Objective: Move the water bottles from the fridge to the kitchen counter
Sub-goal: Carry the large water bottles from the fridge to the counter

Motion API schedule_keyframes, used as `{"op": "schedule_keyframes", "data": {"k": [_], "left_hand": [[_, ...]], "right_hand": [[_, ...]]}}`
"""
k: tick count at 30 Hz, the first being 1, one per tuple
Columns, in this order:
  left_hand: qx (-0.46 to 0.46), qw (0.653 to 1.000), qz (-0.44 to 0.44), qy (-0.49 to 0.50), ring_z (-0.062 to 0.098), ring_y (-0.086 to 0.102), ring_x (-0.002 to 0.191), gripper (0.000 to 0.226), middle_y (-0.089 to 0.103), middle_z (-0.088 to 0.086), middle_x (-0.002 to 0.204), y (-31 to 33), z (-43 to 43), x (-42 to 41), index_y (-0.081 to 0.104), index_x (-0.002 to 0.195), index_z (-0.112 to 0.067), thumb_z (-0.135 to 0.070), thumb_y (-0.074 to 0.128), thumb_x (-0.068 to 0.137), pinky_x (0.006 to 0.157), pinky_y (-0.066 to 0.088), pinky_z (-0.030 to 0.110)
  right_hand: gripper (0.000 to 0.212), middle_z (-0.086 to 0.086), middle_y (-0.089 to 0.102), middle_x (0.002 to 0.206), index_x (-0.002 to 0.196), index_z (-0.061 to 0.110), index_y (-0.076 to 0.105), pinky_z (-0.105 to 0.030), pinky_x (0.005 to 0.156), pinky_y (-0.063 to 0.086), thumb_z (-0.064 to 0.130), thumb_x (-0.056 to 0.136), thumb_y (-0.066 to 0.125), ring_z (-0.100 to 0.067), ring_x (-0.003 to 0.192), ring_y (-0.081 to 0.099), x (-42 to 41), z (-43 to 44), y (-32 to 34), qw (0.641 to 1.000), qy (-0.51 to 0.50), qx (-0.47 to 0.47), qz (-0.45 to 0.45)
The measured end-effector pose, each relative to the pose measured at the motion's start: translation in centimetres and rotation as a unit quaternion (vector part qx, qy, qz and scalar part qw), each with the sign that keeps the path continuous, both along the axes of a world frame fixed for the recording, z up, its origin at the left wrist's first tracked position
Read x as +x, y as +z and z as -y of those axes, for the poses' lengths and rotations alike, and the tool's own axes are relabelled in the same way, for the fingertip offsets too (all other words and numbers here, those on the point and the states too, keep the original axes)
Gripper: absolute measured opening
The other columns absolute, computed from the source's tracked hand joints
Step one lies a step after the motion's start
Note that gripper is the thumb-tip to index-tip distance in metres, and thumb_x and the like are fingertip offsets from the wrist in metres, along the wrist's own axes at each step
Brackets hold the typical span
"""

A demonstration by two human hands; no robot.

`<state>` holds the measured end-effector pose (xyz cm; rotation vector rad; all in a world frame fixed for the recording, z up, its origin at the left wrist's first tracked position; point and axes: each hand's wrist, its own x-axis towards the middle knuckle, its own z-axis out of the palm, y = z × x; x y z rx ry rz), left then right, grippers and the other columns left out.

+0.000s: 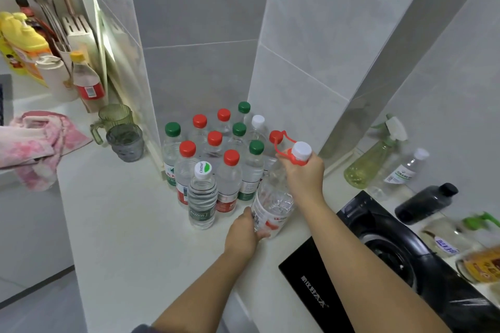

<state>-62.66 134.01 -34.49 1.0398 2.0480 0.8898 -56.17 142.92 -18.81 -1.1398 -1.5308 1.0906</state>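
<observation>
Right hand (304,173) grips the big bottle (273,203) at its neck, left hand (243,232) wraps its base (steadying it, likely), setting it on the surface (130,224) beside the clustered bottles (213,159).

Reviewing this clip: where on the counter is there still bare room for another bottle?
Bare counter lies left of the bottle cluster, between the glass mugs and the front edge. The corner is crowded with bottles; the stove fills the right side.
</observation>
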Motion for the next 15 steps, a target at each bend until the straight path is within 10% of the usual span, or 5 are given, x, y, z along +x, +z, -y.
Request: {"op": "schedule_keyframes", "data": {"k": [15], "left_hand": [[-0.049,0.998,0.000,0.040,0.029,0.062,0.110,0.046,0.067,0.012,0.116,0.4,-5.8,0.7,0.052,0.120,-0.003,-0.022,0.074,0.085,0.077,0.041,0.027]], "right_hand": [[0.020,-0.009,0.066,0.075,0.085,-0.006,0.069,-0.017,0.061,0.048,0.005,0.075,0.082,-0.014,0.074,0.058,-0.4,-5.8,-0.3,1.000,-0.010,0.019,0.017]]}}
